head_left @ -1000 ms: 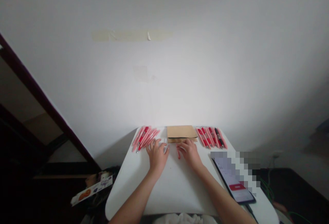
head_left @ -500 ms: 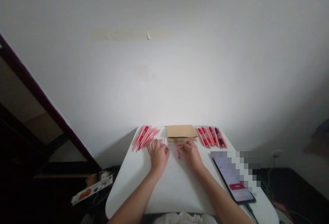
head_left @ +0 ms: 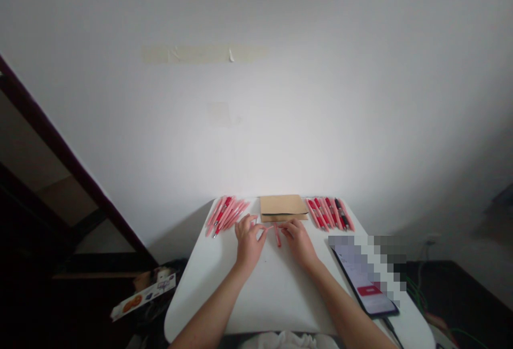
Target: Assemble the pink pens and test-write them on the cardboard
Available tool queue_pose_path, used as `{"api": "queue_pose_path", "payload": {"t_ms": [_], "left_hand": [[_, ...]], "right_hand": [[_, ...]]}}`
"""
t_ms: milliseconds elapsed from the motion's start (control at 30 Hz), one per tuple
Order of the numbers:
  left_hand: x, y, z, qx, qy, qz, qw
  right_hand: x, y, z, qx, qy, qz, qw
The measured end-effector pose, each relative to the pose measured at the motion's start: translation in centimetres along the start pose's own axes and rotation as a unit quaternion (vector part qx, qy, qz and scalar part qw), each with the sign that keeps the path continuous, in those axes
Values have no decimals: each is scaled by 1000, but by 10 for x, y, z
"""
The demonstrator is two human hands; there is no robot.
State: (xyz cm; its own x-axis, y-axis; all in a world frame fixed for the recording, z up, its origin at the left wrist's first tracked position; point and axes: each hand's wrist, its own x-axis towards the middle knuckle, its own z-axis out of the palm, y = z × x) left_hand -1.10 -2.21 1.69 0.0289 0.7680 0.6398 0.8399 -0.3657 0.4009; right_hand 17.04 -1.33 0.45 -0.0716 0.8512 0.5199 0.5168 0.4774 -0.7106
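Both my hands work close together over the white table [head_left: 276,295]. My left hand [head_left: 248,245] is closed in a loose pinch, with a thin pink pen part [head_left: 270,227] by its thumb tip. My right hand [head_left: 298,243] has its fingertips pinched just across the gap; what they grip is too small to make out. A short pinkish-red pen piece [head_left: 278,238] points toward me between the hands, beside the right fingertips. Left of my left hand, a loose pile of pink and red pens [head_left: 226,215] lies on the table.
A brown paper packet [head_left: 284,204] lies at the table's back edge, against the wall. To its right is a row of pink, red and black pens [head_left: 329,214]. A phone [head_left: 363,279] with a cable [head_left: 391,330] lies near my right forearm.
My left hand has shifted slightly right, its thumb reaching toward my right fingertips. A thin pink part now shows between the hands. My right hand has hardly moved.
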Motion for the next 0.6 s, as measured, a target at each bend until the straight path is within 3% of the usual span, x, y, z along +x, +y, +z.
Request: {"api": "queue_pose_path", "payload": {"t_ms": [600], "left_hand": [[-2,5,0,-20,-25,0,999]], "right_hand": [[-1,2,0,-8,-14,-35,999]]}}
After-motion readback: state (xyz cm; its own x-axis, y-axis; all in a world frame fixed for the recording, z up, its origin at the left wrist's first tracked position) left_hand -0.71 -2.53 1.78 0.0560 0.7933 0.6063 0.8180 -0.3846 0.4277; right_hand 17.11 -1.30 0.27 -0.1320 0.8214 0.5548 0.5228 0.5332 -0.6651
